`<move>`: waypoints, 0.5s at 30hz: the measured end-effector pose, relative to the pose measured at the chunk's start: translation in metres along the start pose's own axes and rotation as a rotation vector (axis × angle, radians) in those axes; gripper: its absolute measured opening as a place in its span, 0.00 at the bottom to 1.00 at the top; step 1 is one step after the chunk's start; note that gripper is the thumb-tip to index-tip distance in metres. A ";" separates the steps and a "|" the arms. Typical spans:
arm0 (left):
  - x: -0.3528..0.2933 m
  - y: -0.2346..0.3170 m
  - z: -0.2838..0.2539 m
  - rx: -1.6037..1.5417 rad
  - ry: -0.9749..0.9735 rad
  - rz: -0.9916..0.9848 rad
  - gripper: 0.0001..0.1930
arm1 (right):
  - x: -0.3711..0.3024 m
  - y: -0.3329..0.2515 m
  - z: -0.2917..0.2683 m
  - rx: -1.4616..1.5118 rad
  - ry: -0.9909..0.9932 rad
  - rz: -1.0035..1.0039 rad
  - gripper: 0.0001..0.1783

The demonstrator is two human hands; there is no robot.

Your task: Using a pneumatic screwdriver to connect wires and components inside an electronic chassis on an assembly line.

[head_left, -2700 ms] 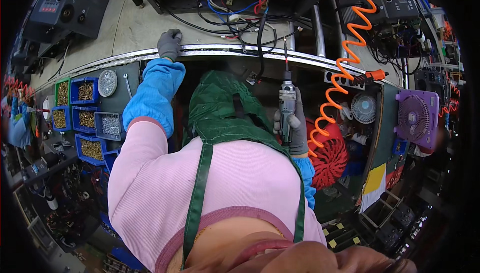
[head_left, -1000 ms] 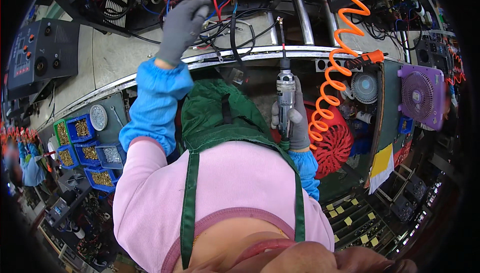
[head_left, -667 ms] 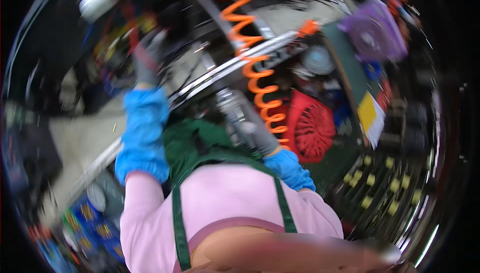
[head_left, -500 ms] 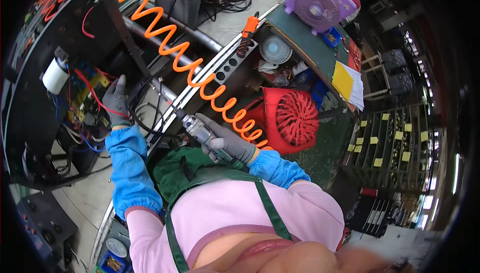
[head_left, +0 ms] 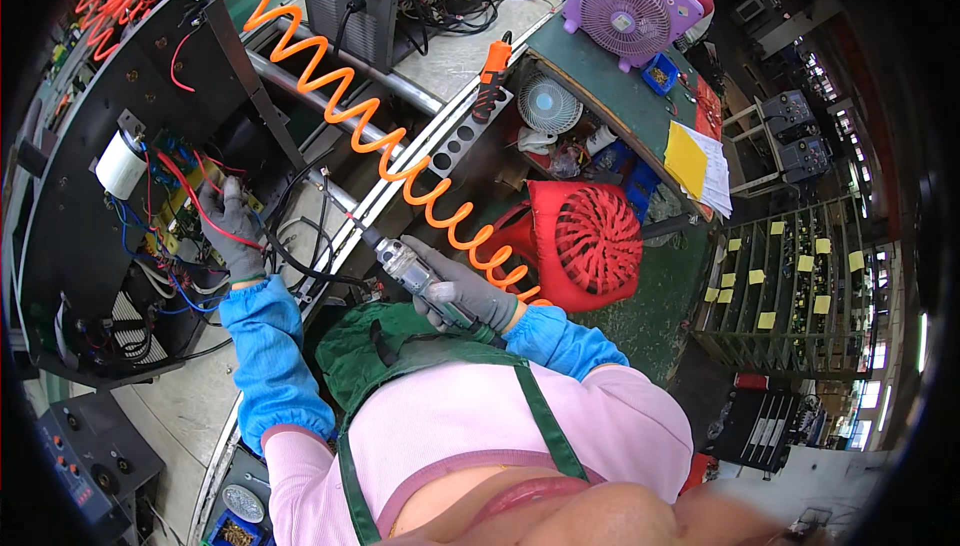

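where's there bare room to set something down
Bare patches: the pale worktop between the open black chassis and lower-left grey control box; the green table between the purple fan and yellow sheet. Crowded: inside the chassis, where wires lie around the left hand.

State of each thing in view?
Black metal housing: open, insides exposed
Grey-gloved left hand: at the housing's red wires, grip unclear
Silver cylindrical power driver: gripped by the grey-gloved right hand
Orange coiled hose: partly stretched
Purple box fan: standing, spin unclear
Yellow paper sheet: lying over white sheets
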State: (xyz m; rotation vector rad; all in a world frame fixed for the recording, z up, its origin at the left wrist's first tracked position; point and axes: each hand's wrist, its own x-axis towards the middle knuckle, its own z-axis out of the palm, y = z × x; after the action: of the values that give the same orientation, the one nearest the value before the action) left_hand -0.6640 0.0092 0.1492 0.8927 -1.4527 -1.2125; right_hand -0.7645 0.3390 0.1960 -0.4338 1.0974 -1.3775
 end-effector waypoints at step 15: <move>0.015 0.027 0.013 -0.292 -0.377 -0.281 0.19 | -0.010 0.003 0.003 -0.014 0.060 0.016 0.50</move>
State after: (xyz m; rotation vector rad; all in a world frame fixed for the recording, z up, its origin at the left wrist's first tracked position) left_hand -0.6785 0.0044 0.1793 0.7062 -1.4164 -1.8287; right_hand -0.7587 0.3473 0.1987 -0.3951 1.1579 -1.3777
